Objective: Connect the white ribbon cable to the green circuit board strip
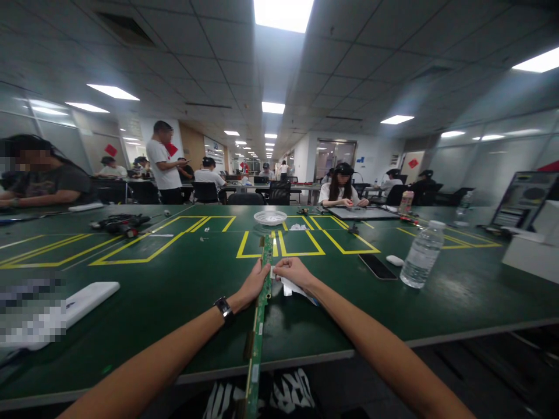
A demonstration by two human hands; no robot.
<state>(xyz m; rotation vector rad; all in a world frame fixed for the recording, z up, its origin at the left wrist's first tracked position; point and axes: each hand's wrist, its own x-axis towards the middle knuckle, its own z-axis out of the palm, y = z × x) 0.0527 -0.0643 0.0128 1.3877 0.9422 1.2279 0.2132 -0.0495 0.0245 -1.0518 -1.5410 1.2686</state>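
Observation:
A long, narrow green circuit board (258, 326) runs lengthwise in front of me, from over my lap past the table's near edge. My left hand (255, 279) is closed around its left side, thumb on top. Against the board's right edge, my right hand (293, 272) pinches a white wipe (288, 287), whose loose end hangs under the palm toward the wrist. Whether it is cloth or paper I cannot tell. Brown flexible tabs (248, 344) stick out from the board's left edge.
Beyond the board stands a clear round dish (269, 217). To the right are a black phone (377, 266), a white earbud-like case (395, 261) and a water bottle (421, 255). A white device (91, 302) lies left. Yellow tape marks the green table (174, 302); a co-worker (343, 189) sits opposite.

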